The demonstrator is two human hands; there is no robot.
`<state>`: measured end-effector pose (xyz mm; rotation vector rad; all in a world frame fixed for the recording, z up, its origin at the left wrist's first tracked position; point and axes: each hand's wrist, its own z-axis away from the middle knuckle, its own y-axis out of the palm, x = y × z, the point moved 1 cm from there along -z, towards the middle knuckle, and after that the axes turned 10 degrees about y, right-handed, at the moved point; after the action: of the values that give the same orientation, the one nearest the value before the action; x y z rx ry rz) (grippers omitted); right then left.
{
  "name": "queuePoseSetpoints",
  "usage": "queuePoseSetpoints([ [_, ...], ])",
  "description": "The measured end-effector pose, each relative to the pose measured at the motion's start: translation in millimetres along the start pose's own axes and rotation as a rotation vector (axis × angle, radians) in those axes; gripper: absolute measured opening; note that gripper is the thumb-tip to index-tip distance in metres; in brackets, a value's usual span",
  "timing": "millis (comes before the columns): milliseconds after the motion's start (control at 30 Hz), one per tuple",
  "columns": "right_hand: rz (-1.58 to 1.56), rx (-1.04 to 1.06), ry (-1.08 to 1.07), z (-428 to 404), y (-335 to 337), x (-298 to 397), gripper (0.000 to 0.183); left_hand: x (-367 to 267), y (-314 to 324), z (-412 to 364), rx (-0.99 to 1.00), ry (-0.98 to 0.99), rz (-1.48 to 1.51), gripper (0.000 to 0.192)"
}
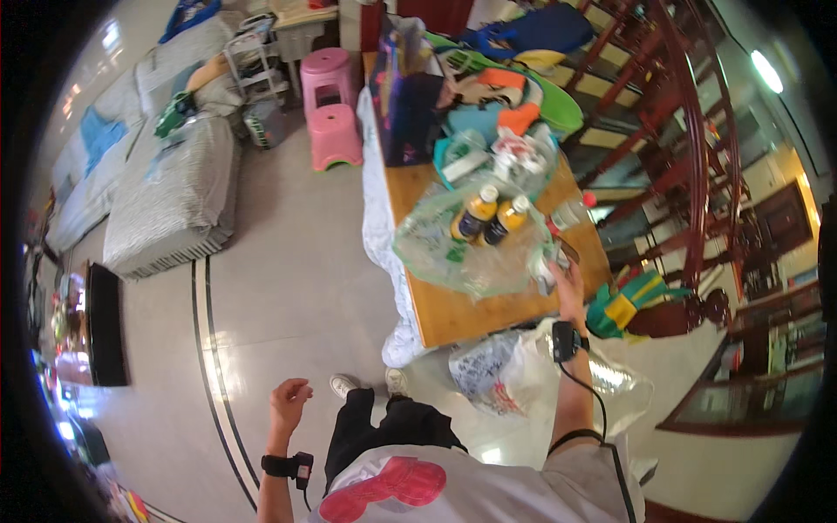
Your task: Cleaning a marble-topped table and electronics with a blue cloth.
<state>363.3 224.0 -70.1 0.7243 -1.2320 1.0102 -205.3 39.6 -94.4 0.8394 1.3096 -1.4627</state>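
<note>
My right hand (569, 287) reaches over the wooden table (451, 317), at its right side. Its fingers are around a crumpled white-and-grey wrapper (544, 269), partly hidden by the hand. Beside it spreads a clear, green-tinted plastic bag (458, 268). Two bottles of orange drink with white caps, one on the left (476, 212) and one on the right (507, 221), lie on or in this bag; I cannot tell which. A clear bottle with a red cap (570, 214) lies near the table's right edge. My left hand (290, 400) hangs above the floor, loosely curled and holding nothing.
A turquoise basin (444, 171) with bags and packaging, and a dark bag (412, 118), occupy the table's far part. White plastic bags (497, 376) are below its near edge. A wooden stair railing (696, 150) rises right. Pink stools (335, 134) and a covered sofa (173, 189) stand left.
</note>
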Motion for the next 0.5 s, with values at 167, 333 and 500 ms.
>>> queuePoseSetpoints([
  [167, 0.041, -0.014, 0.005, 11.9, -5.6, -0.4, 0.072, 3.3, -0.9, 3.7, -0.004, 0.008, 0.003, 0.014],
  [333, 0.477, -0.182, -0.248, 34.7, 19.1, 16.2, 0.087, 4.0, -5.8, 6.9, -0.012, 0.005, -0.003, 0.014],
  [500, 0.379, -0.152, -0.16, 26.1, 8.3, 8.0, 0.075, -10.5, 0.8, 5.1, 0.016, 0.044, -0.021, 0.014],
])
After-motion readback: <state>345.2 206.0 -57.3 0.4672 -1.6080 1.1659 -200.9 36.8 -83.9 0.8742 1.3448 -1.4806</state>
